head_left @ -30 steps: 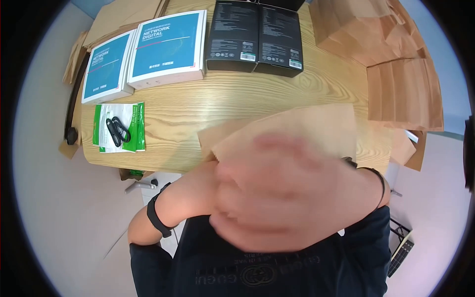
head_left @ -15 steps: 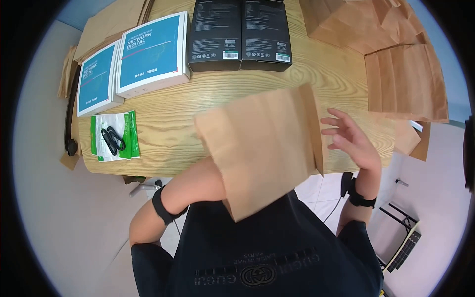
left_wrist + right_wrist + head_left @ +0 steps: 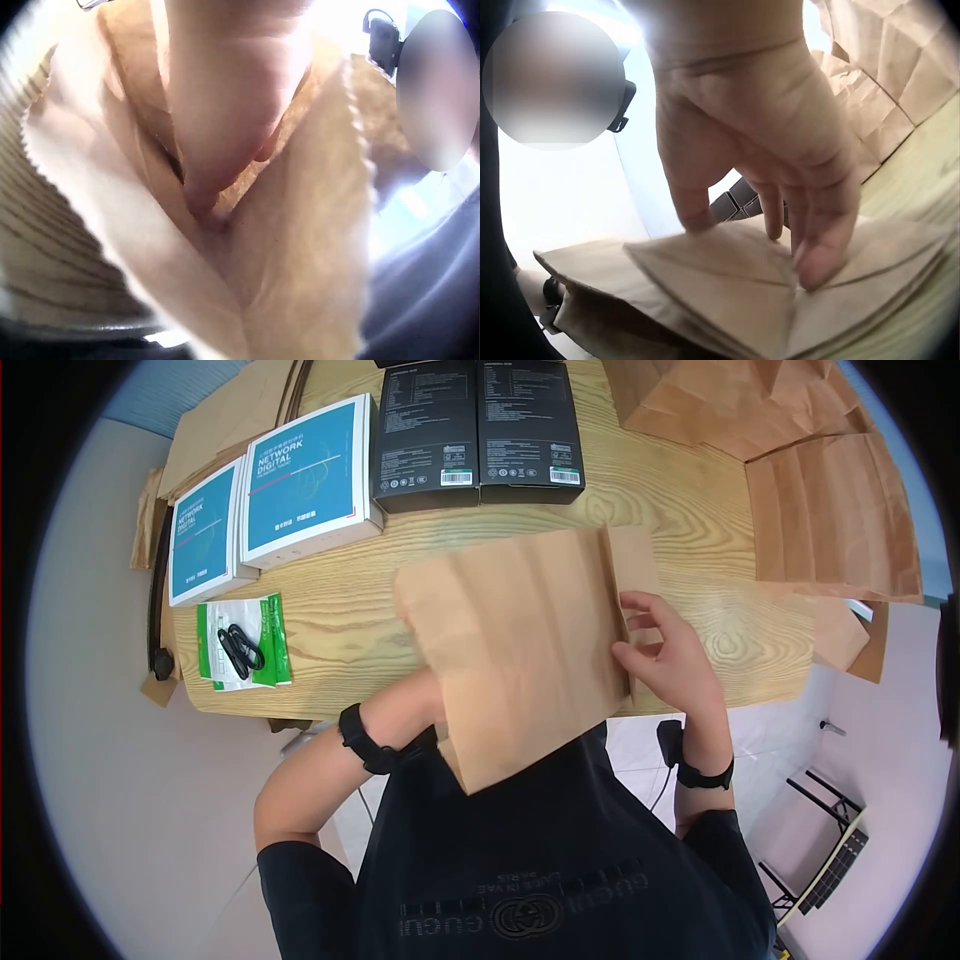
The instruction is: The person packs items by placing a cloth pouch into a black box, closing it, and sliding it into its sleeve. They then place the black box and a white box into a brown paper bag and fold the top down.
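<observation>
A brown paper bag (image 3: 520,650) is held sideways over the table's near edge, its mouth toward the left. My left hand (image 3: 232,82) reaches in through the serrated mouth, fingers pointing deep into the bag; in the head view the bag hides it past the wrist. At the bag's other end my right hand (image 3: 668,655) touches the folded bottom (image 3: 727,281). Its thumb and fingers are spread apart over the bottom's flaps in the right wrist view.
Two white-and-blue boxes (image 3: 305,480) and two black boxes (image 3: 425,435) stand along the back. Green-and-white packets (image 3: 270,645) with a coiled black cable (image 3: 240,650) lie at left. Opened brown bags (image 3: 835,510) stand at right; flat brown paper (image 3: 235,420) is stacked back left.
The right hand was in front of the bag, blurred, then moved off to its right; now it has come in to touch the bottom. The left forearm stays in the mouth while the bag turns slightly.
</observation>
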A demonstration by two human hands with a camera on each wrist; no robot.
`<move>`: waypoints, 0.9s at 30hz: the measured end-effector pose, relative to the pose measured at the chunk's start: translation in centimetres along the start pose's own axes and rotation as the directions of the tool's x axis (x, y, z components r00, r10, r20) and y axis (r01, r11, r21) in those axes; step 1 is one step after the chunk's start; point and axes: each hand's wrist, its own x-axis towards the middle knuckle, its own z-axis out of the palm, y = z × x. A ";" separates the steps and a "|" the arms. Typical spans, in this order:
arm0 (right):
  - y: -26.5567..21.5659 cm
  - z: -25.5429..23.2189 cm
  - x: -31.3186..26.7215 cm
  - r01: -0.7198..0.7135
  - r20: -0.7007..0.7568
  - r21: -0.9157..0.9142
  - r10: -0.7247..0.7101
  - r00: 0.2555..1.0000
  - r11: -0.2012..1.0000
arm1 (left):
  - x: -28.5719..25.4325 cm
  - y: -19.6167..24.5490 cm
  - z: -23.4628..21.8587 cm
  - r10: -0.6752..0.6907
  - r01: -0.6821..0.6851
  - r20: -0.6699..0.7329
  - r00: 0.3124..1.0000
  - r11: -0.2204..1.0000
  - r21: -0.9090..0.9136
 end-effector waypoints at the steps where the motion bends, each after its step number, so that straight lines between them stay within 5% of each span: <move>1: 0.5 0.2 0.0 0.000 0.001 0.002 0.000 1.000 1.000 | 0.0 0.0 0.0 0.010 -0.010 -0.003 1.000 1.000 0.015; 3: 1.7 0.8 -0.1 -0.040 0.064 0.379 0.017 0.998 0.925 | 0.1 0.0 -0.1 0.033 -0.033 -0.007 0.999 0.998 0.045; 10: 1.9 1.7 -1.7 0.051 0.187 0.588 -0.197 0.962 0.807 | -0.2 -0.2 -0.5 0.107 -0.103 -0.015 0.994 0.984 0.144; 12: 2.9 1.5 -1.0 0.137 0.076 0.765 -0.300 0.951 0.629 | -0.2 -0.3 -0.5 0.129 -0.125 -0.011 0.992 0.977 0.172; 13: 2.7 1.3 -0.6 0.137 0.075 0.765 -0.299 0.951 0.629 | -0.2 -0.4 -0.6 0.140 -0.136 -0.008 0.990 0.973 0.187; 15: 1.4 0.5 0.2 0.304 -0.188 0.415 -0.246 0.951 0.858 | -0.2 -0.4 -0.6 0.158 -0.155 0.002 0.987 0.964 0.218; 16: 0.8 0.2 0.5 0.343 -0.189 0.351 -0.293 0.937 0.871 | -0.2 -0.4 -0.6 0.167 -0.164 0.008 0.986 0.958 0.233; 19: -0.3 -0.6 1.4 0.278 0.017 0.497 -0.330 0.944 0.822 | -0.2 -0.8 -0.7 0.197 -0.195 0.020 0.980 0.942 0.273; 27: -0.4 0.6 4.2 0.198 0.012 0.639 -0.266 0.964 0.744 | -0.7 -1.1 -0.9 0.290 -0.286 0.048 0.956 0.879 0.383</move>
